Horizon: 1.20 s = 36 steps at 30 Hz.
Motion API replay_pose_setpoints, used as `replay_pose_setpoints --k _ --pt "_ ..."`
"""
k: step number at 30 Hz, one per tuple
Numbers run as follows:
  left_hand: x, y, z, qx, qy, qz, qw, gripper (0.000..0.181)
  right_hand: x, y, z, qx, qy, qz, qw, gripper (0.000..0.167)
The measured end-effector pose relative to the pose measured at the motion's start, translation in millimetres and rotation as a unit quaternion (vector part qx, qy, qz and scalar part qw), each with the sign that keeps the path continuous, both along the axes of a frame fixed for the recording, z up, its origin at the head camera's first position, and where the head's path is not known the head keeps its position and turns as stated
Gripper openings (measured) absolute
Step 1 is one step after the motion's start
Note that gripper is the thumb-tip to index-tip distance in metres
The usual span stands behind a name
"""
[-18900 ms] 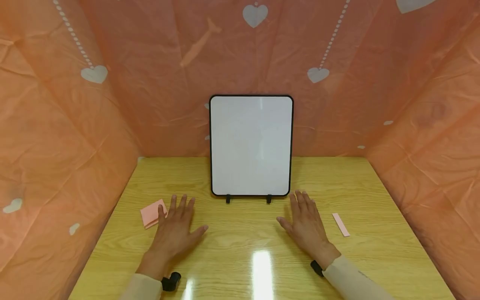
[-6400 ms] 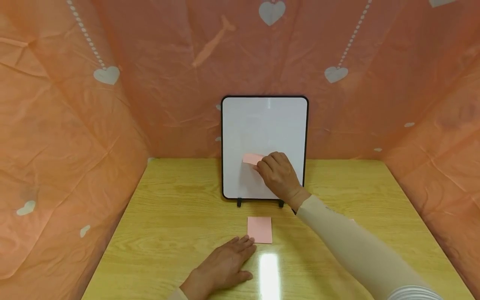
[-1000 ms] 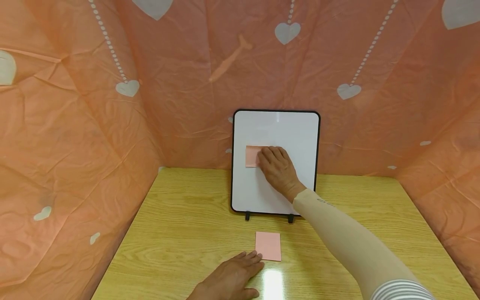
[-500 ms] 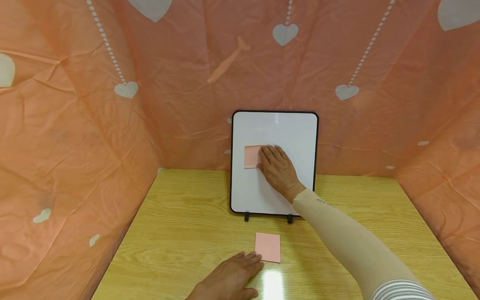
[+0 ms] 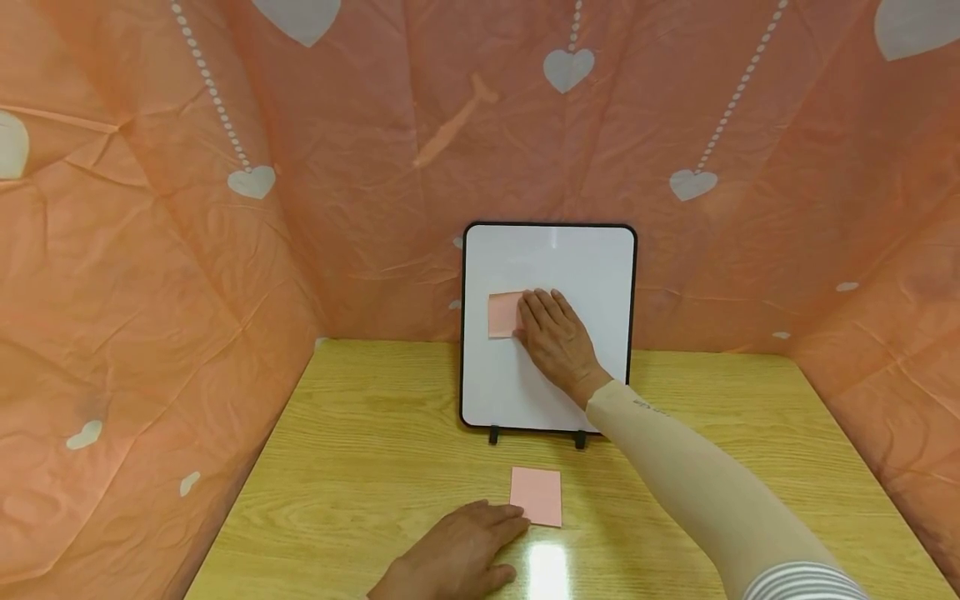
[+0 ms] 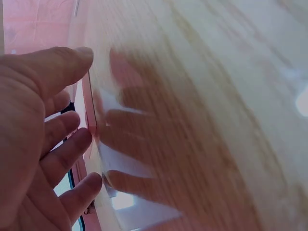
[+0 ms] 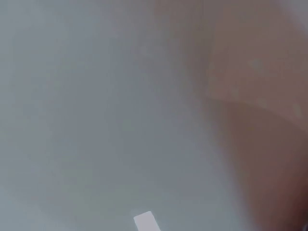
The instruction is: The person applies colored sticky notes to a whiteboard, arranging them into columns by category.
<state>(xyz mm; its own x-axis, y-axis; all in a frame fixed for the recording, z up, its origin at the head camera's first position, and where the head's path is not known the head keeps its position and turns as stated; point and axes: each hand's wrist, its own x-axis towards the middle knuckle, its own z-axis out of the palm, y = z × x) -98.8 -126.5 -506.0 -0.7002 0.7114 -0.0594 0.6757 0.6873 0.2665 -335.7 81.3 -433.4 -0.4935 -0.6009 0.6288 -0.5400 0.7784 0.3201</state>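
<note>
A pink sticky note [image 5: 503,315] lies against the white face of the whiteboard [image 5: 502,383], left of its middle. My right hand [image 5: 557,342] presses on the note's right part with straight fingers, covering that part. Lower down on the table is a square pink sticky note pad [image 5: 537,493]. My left hand [image 5: 461,550] rests by it, fingertips at its lower left corner. In the left wrist view the left hand's fingers [image 6: 67,154] are slightly bent, the thumb apart. The right wrist view is blurred.
Two small black feet [image 5: 580,439] hold the whiteboard upright on the wooden table [image 5: 375,433]. Orange cloth [image 5: 360,208] with pale hearts encloses the back and sides. My right forearm [image 5: 697,475] crosses over the table's right half.
The pad moved from the left to the middle. The right hand earlier pinched the note at the board; now its fingers lie straight on it. Lately only the fingers shifted slightly.
</note>
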Motion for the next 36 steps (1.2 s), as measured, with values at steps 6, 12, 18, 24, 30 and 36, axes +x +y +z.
replay_pose_setpoints --k 6,12,18,24,30,36 --pt "-2.7 0.6 -0.6 0.020 0.064 -0.007 0.9977 0.046 0.5 2 -1.6 0.003 0.004 -0.003 1.0000 0.056" --pt "-11.0 -0.3 4.7 0.023 0.072 0.007 0.9971 0.041 0.6 3 -3.6 0.013 0.001 -0.008 0.9999 0.057" --pt "-18.5 2.1 12.1 0.026 0.000 0.013 0.9996 0.038 1.0 3 -3.6 0.017 0.009 -0.003 0.9998 0.056" --pt "-25.8 4.2 19.9 0.029 0.024 0.017 0.9991 0.036 1.1 2 -2.0 0.026 0.015 -0.006 0.9995 0.057" --pt "-71.1 -2.9 63.3 0.004 0.106 0.113 0.9879 0.048 -0.2 2 0.0 0.032 0.015 -0.017 0.9992 0.055" --pt "-125.6 -3.1 103.8 -0.040 0.173 0.140 0.9742 0.062 0.1 1 1.6 0.026 0.016 -0.004 0.9995 0.056"
